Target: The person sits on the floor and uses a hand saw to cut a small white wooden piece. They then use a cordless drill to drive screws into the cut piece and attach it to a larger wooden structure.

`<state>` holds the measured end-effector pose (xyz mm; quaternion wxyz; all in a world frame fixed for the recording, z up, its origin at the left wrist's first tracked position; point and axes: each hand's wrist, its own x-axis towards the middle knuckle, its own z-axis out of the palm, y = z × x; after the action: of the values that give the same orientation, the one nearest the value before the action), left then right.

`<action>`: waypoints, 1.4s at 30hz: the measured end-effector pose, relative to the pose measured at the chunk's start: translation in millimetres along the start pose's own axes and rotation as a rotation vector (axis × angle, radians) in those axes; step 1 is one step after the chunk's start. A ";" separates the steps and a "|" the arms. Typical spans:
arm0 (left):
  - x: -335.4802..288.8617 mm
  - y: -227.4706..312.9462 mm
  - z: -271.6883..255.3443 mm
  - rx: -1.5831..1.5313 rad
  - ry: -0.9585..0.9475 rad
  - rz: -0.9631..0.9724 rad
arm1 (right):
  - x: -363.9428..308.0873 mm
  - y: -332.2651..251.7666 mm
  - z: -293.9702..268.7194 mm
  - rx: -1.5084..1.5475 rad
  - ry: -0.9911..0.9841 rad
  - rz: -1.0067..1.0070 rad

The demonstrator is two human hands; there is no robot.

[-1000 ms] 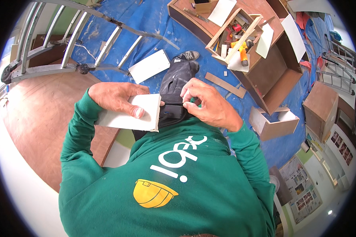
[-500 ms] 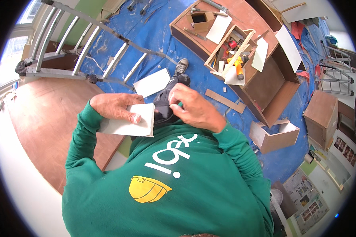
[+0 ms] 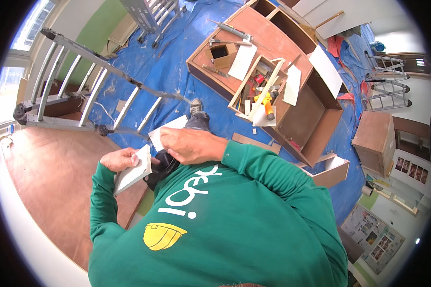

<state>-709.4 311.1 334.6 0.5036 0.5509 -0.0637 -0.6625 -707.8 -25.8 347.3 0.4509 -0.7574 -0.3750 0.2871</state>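
My left hand (image 3: 120, 160) grips a small white board (image 3: 132, 173), thumb on top, with its rough broken edge turned toward my right hand. The board is tilted in front of my waist on the left. My right hand (image 3: 189, 144) is just right of that edge, its fingers curled together; whatever they hold, if anything, is hidden. Below my right hand is a black pouch (image 3: 162, 165) at my waist. Another white panel (image 3: 177, 123) lies on the blue sheet beyond, partly covered by my right hand.
An aluminium ladder (image 3: 122, 112) stands at the left beside a large brown plywood sheet (image 3: 57, 167). Ahead, a reddish-brown cabinet (image 3: 285, 36) lies on the blue sheet (image 3: 170, 71), bearing a caulking gun (image 3: 232, 31) and a wooden tool tray (image 3: 238, 95) with a yellow power drill (image 3: 267, 106).
My right hand has moved left from the pouch at my waist toward the board. My left hand has turned the board so its broken edge faces up and right. The view has shifted.
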 end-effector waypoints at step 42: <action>-46.3 25.0 -144.8 0.001 1.175 0.167 | -287.8 319.8 122.7 0.687 0.410 1.571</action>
<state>-584.8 401.3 325.7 0.5045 0.8187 0.1824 -0.2047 -863.2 -306.3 35.3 0.3844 -0.6555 0.4495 0.4695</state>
